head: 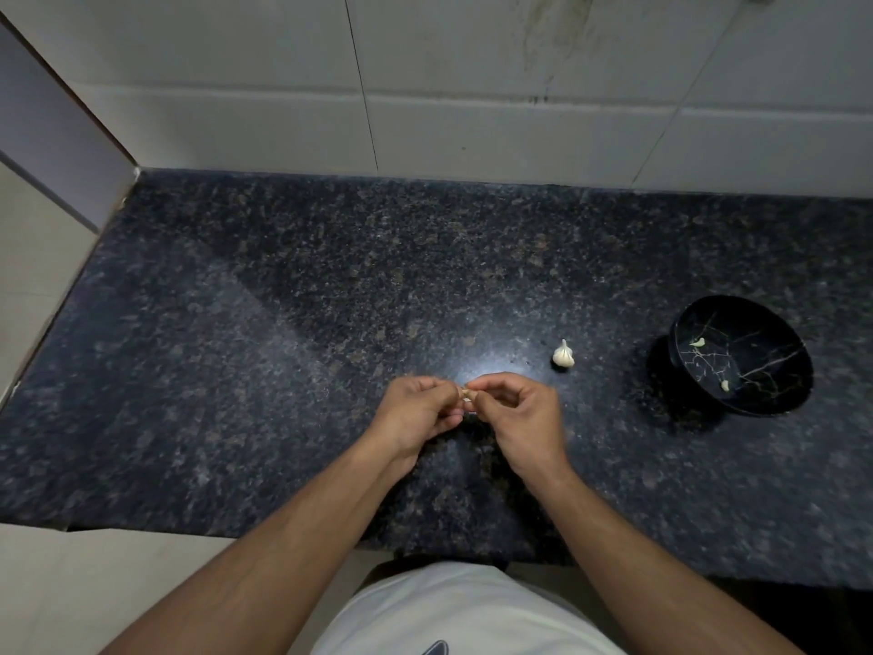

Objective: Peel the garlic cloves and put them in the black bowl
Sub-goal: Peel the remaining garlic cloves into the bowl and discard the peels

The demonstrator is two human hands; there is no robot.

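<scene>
Head camera looks steeply down, close over countertop [283,323].

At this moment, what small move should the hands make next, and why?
Probably keep pulling skin off the clove pinched between the left hand and right hand: it still looks brownish, unlike the two pale cloves in the black bowl.

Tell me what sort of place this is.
Probably a home kitchen: a dark speckled stone countertop against a white tiled wall, with a garlic bulb and a black bowl holding peeled cloves.

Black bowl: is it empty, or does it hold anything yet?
Not empty. The bowl holds two pale cloves, lying apart.
</scene>
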